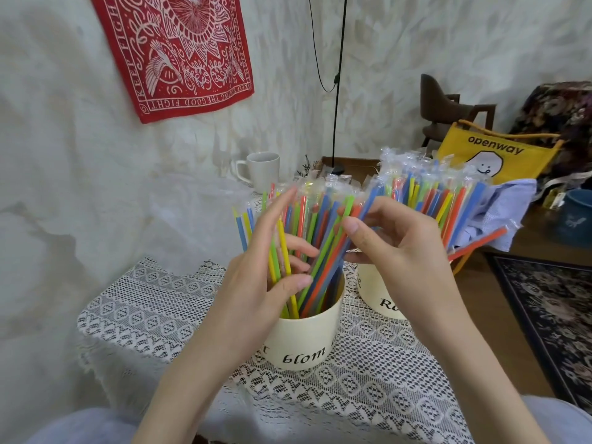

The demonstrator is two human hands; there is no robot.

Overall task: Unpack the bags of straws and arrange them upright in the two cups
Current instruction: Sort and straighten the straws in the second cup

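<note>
Both hands, left (256, 283) and right (394, 251), clasp the straws (323, 251) — one tug could tip the near cup (307, 341).

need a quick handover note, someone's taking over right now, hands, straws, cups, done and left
Left hand: fingers curled into the straws of the near cup, holding some.
Right hand: pinching straws at the top of the same bunch.
Near cup: on the lace cloth, full of wrapped straws that lean and fan out.
Far cup: to the right behind it, also packed with straws; a few lean far out to the right.
Done: straws are in both cups.
Left: straighten the leaning ones upright. No bags in view.
</note>
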